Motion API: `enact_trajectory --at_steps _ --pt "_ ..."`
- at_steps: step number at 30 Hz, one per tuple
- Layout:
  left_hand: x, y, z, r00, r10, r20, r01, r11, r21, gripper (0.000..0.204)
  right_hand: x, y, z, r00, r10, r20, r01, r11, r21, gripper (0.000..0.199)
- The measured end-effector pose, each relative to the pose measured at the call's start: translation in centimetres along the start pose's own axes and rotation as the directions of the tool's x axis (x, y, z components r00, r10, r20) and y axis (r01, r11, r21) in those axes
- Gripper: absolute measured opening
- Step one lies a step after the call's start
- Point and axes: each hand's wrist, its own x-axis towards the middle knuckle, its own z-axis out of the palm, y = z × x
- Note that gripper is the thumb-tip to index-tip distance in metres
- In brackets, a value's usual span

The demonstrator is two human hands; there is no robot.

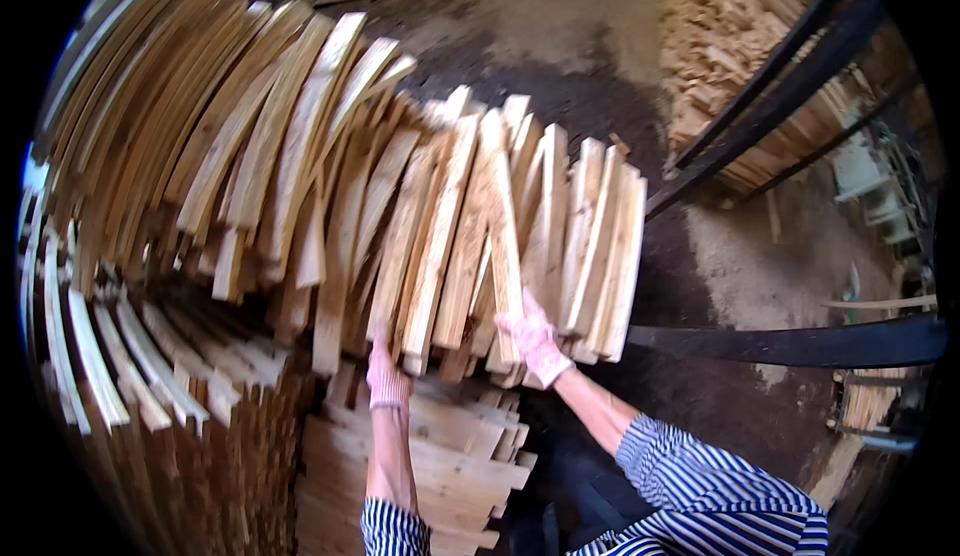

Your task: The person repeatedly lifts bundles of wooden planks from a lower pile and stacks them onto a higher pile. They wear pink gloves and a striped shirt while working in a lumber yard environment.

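Gloved left hand [386,376] and right hand [534,341] grip pale wooden slats [470,236].

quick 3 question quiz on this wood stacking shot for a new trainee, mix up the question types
1. True or false: both hands wear pink work gloves.
2. What does the right hand touch? A) a metal bar B) the near ends of the wooden slats C) a sleeve
3. Fill in: the person's sleeves are blue and white ____.

Key:
1. True; the left hand is gloved too, and reaches up to the slat ends.
2. B; it grips the ends of the wooden slats that lie on top of the stack, while the black metal bar lies to the right, untouched.
3. striped
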Motion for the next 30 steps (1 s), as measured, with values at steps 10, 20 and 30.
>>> enact_trajectory --at_steps 10,20,30 --pt "-11.6 -16.8 14.3 0.97 0.238 0.056 -0.244 0.931 0.273 0.068 2.0 -6.2 -5.0 0.967 0.254 -0.002 -0.183 0.692 -0.698 0.118" --pt "-12.9 -6.6 16.3 0.851 -0.055 0.523 -0.524 -0.008 0.852 0.062 0.9 -8.1 -6.3 0.939 0.334 0.083 -0.283 0.887 -0.366 0.116" --pt "-26.1 -9.9 18.3 0.606 -0.129 0.785 -0.774 0.129 0.62 0.058 -12.3 0.8 -14.6 0.911 0.22 0.349 -0.334 0.891 0.308 0.053"
